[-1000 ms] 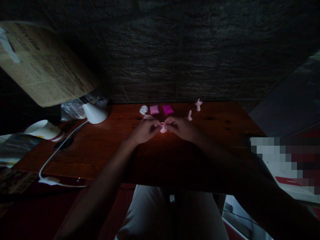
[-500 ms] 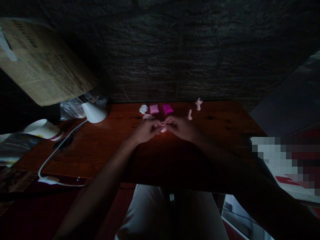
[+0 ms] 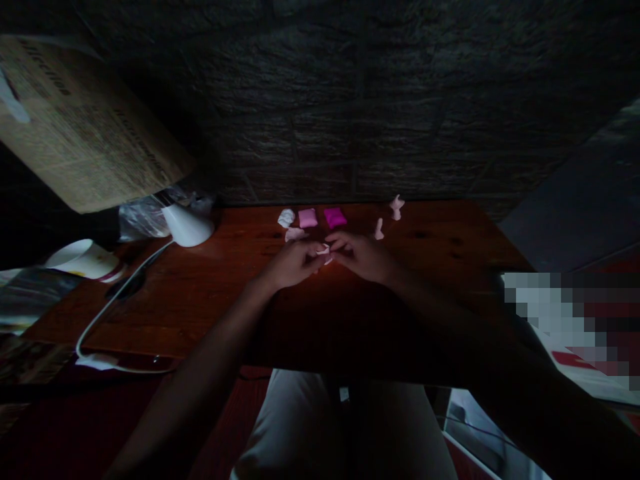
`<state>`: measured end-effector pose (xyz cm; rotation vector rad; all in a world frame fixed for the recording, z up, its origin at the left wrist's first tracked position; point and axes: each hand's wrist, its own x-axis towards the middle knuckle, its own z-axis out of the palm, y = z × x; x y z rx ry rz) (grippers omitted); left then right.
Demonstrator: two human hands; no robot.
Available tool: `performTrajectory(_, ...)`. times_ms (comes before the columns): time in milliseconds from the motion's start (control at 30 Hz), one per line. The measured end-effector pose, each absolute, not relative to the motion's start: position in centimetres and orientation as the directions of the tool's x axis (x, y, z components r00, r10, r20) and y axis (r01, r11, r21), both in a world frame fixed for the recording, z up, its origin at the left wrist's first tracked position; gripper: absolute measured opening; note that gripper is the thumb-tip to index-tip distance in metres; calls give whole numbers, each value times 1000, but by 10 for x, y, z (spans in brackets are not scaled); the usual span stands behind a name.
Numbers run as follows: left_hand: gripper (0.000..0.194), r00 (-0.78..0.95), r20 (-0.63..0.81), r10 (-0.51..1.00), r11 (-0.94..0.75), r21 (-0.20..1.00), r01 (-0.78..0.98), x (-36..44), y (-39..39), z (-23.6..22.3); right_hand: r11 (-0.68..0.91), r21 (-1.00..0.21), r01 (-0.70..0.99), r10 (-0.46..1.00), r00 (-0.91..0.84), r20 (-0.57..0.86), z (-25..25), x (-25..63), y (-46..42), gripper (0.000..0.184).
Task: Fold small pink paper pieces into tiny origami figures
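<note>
Over the wooden table, my left hand (image 3: 294,263) pinches a small pale pink piece of modelling clay (image 3: 328,259) between thumb and fingers. My right hand (image 3: 366,257) meets it from the other side, its thumb and fingertips closed at the clay's edge. The fingers partly cover the piece, so its full shape is hidden. Just behind the hands lie a pale pink lump (image 3: 296,234), a white lump (image 3: 287,217), a pink square block (image 3: 308,218) and a magenta block (image 3: 335,217). Two pale pink shaped pieces, a smaller one (image 3: 379,229) and a taller one (image 3: 397,207), stand to the right.
On the left are a white cone-shaped object (image 3: 189,227) with a white cable (image 3: 103,310), a paper cup (image 3: 83,260) and a printed brown paper sheet or bag (image 3: 95,127). A dark brick wall (image 3: 325,100) borders the wooden table (image 3: 200,307) at the back.
My fingers have shifted slightly around the clay; the right fingertips sit a little further apart and more of the piece's pale upper edge shows. Everything else stays in place.
</note>
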<state>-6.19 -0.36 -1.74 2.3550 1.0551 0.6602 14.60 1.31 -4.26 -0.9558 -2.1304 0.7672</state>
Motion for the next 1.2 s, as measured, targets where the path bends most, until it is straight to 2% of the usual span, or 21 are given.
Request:
performTrajectory(500,30,596,211,775,-592,572,567,-60,-3,-18,547,-736,400,804,-496,329,-45,147,15,26)
performTrajectory(767,17,530,221,819,-551,564,615,-63,-4,-17,531,-747,401,810,-497,310,-45,147,15,22)
performTrajectory(967,16,556,284,781,-610,535,584,-74,0,-15,506,-760,407,827,-477,296,-44,147,13,28)
performTrajectory(1200,19,617,222,755,-623,538,569,-82,5,-25,518,-748,415,820,-490,295,-45,146,13,36)
